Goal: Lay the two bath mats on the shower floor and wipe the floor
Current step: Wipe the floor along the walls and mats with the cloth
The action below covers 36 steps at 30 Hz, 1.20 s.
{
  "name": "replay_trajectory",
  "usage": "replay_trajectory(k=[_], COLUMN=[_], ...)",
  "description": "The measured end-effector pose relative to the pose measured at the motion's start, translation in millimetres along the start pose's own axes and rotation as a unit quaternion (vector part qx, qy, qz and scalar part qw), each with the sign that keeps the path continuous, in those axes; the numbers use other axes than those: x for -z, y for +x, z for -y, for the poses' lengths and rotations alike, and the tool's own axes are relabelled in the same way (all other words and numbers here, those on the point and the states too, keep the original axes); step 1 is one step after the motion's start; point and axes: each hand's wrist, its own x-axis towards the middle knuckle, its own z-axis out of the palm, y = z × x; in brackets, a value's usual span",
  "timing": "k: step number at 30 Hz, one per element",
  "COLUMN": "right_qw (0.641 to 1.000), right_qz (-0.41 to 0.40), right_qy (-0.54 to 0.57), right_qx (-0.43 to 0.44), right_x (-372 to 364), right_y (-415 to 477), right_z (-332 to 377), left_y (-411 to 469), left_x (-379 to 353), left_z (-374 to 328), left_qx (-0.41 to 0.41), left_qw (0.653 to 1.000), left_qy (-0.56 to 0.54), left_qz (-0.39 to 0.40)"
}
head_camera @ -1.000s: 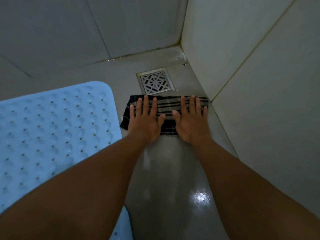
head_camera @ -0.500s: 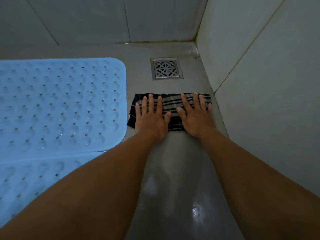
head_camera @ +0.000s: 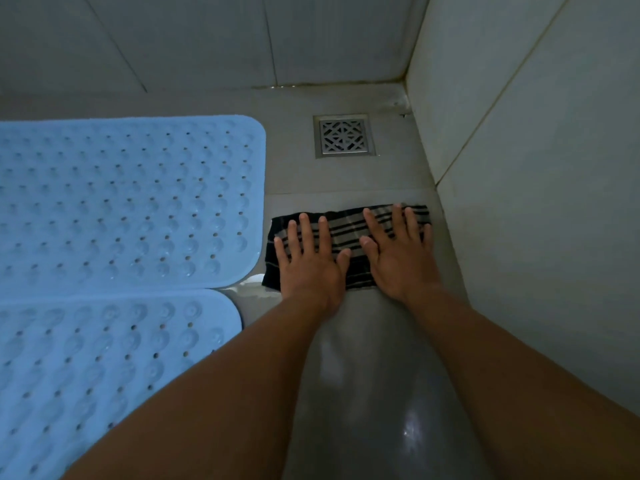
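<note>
A black cloth with pale stripes (head_camera: 346, 226) lies flat on the grey shower floor (head_camera: 363, 375), between the mats and the right wall. My left hand (head_camera: 310, 261) and my right hand (head_camera: 398, 252) press down on it side by side, fingers straight and spread. Two light blue perforated bath mats lie flat on the left: the far mat (head_camera: 121, 202) and the near mat (head_camera: 97, 368), their edges meeting. My forearms cover part of the near mat and the floor.
A square metal drain grate (head_camera: 343, 136) sits in the floor beyond the cloth. A tiled wall (head_camera: 536, 168) rises close on the right, another (head_camera: 242, 39) at the back. The floor near me shines wet.
Both hands have drawn the cloth back from the drain toward me, leaving a wider strip of floor between them. More of the two mats has come into view.
</note>
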Motion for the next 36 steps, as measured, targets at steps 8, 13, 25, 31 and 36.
replay_trajectory(k=[8,13,25,31,36], right_qw=[0.999,0.999,0.999,1.0,1.0], right_qz=[-0.022,-0.018,0.01,0.01,0.008], right_qy=[-0.02,-0.017,-0.035,-0.026,-0.027], right_qx=[-0.016,-0.034,-0.015,-0.001,0.009], right_x=[0,3,2,-6,-10], right_y=[-4,-6,-30,-48,-63], right_z=[5,9,19,26,30], left_y=[-1,-1,-46,-68,-82], left_x=[4,2,-12,-16,-18], left_z=[2,3,2,12,12], left_qx=[-0.017,-0.016,0.023,0.031,0.056], left_qw=[1.0,1.0,0.999,0.999,0.998], left_qy=[0.012,0.011,-0.007,-0.009,-0.022], left_qz=[0.023,0.015,-0.021,-0.029,-0.031])
